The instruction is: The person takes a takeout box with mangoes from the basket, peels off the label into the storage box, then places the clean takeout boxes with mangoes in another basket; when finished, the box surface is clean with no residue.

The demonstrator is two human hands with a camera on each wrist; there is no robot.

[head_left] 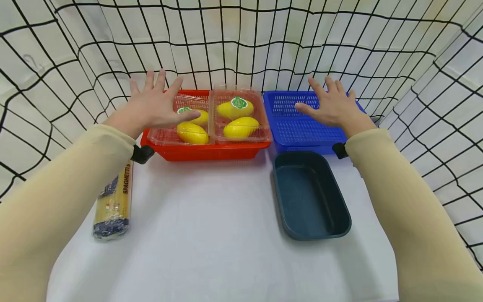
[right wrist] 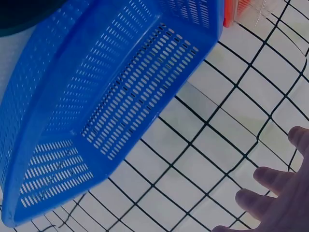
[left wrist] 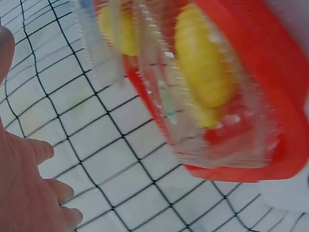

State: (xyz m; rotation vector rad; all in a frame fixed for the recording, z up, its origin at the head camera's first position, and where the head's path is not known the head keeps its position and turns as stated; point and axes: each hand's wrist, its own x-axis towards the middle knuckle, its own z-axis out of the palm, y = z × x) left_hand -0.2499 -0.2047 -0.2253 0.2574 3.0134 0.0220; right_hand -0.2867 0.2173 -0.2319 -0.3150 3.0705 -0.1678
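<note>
My left hand (head_left: pixel 152 105) hovers with spread fingers over the left end of a red basket (head_left: pixel 205 154). Inside that basket sit two clear plastic clamshell boxes (head_left: pixel 241 115) side by side, with yellow mangoes (head_left: pixel 241 127) in them; green round labels show on both boxes. Fingers spread as well, my right hand (head_left: pixel 333 105) is above a blue slotted basket (head_left: pixel 290 126), which shows nothing in it. Neither hand holds anything. In the left wrist view the mango box (left wrist: pixel 203 72) is tilted by the camera angle, apart from the left hand (left wrist: pixel 29 183).
A dark teal tray (head_left: pixel 311 197) stands in front of the blue basket. On the left, partly behind my sleeve, lies a pack of spaghetti (head_left: pixel 113 205). Black wire mesh (head_left: pixel 241 46) surrounds the white table (head_left: pixel 203 235) at the back and both sides.
</note>
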